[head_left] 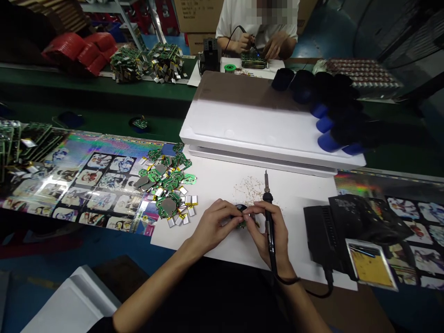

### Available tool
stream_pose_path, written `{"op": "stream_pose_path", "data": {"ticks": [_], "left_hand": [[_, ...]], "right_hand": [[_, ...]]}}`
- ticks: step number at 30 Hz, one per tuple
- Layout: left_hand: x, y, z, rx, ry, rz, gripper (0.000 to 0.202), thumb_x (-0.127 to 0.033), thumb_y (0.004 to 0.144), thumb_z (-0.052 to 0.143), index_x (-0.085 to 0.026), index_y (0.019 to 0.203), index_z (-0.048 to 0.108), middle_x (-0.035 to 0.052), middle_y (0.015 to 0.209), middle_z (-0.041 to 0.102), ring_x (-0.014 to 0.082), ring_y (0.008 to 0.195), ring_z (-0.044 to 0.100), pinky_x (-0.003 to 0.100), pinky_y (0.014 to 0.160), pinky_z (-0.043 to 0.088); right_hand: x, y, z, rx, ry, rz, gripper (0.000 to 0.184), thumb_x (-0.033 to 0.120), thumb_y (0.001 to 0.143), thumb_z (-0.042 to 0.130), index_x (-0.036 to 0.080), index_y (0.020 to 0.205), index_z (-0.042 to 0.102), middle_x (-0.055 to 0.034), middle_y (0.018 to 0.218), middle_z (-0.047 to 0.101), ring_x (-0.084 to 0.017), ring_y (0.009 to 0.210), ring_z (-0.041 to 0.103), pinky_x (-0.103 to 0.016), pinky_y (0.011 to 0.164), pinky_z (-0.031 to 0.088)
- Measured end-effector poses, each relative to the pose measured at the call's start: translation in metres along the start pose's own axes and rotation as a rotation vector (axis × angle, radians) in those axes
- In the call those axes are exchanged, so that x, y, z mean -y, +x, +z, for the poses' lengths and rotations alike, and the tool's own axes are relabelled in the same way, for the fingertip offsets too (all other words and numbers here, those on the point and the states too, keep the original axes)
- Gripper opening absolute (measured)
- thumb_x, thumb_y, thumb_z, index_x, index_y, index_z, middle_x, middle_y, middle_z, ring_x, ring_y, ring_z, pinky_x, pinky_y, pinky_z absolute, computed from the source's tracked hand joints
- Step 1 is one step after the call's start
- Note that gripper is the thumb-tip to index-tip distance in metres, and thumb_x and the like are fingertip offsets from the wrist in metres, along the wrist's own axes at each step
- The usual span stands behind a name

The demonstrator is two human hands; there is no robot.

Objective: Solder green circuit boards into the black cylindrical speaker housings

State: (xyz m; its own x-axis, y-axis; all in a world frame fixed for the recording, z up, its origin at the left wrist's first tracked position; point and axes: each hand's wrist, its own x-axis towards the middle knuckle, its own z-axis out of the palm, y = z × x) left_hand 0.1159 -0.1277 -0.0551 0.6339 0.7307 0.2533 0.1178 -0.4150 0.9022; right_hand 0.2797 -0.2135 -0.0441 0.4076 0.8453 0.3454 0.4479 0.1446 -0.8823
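The left hand (208,226) is nearly closed, pinching a small circuit board (243,224) over a white sheet (298,217). The right hand (272,233) is curled around a soldering iron (268,198), held like a pen. Loose green boards (168,185) lie left of both hands.

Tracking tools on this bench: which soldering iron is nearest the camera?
The black soldering iron in the right hand, over the white sheet; the other is in a co-worker's hand, beyond the white foam slab.
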Motion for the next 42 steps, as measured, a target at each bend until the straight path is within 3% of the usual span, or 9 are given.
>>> {"op": "stream_pose_path", "data": {"ticks": [6,14,18,30,42], "left_hand": [[-0.001,0.0,0.001,-0.025,-0.012,-0.021,0.009,-0.027,0.102,0.073,-0.02,0.1,0.078,0.0069,0.096,0.076,0.0202,0.093,0.068,0.033,0.087,0.053],[-0.002,-0.001,0.003,-0.054,-0.093,-0.123,0.013,-0.032,0.1,0.075,-0.021,0.097,0.079,0.0072,0.095,0.076,0.021,0.093,0.068,0.034,0.086,0.054],[-0.004,-0.001,0.003,-0.06,-0.136,-0.169,0.014,-0.033,0.1,0.074,-0.021,0.098,0.079,0.0071,0.096,0.077,0.0206,0.092,0.068,0.034,0.086,0.053],[-0.015,0.007,-0.001,-0.005,-0.149,-0.167,0.01,-0.028,0.099,0.072,-0.019,0.094,0.075,0.006,0.092,0.075,0.0191,0.089,0.066,0.031,0.081,0.05],[-0.015,0.001,0.002,0.012,-0.212,-0.279,0.012,-0.026,0.1,0.063,-0.019,0.092,0.068,0.0042,0.092,0.07,0.0176,0.087,0.062,0.03,0.079,0.046]], "right_hand": [[0.0,-0.001,0.002,-0.039,-0.016,0.045,0.031,0.023,0.095,0.076,0.03,0.122,0.062,0.0014,0.091,0.08,-0.019,0.091,0.078,-0.036,0.089,0.063],[-0.009,-0.006,0.003,-0.073,0.004,0.085,0.03,0.029,0.095,0.079,0.028,0.12,0.063,-0.0002,0.086,0.079,-0.022,0.094,0.077,-0.042,0.095,0.06],[-0.009,-0.007,0.005,-0.067,0.043,0.103,0.033,0.026,0.093,0.079,0.028,0.121,0.061,0.0011,0.088,0.078,-0.019,0.09,0.077,-0.037,0.088,0.062],[-0.005,-0.009,0.003,-0.054,0.0,0.038,0.036,0.019,0.091,0.077,0.029,0.122,0.061,0.0015,0.091,0.076,-0.018,0.089,0.076,-0.038,0.095,0.063],[-0.006,-0.014,0.006,-0.013,-0.014,-0.01,0.037,0.016,0.091,0.074,0.029,0.123,0.061,0.0013,0.093,0.075,-0.018,0.087,0.077,-0.037,0.088,0.067]]}}
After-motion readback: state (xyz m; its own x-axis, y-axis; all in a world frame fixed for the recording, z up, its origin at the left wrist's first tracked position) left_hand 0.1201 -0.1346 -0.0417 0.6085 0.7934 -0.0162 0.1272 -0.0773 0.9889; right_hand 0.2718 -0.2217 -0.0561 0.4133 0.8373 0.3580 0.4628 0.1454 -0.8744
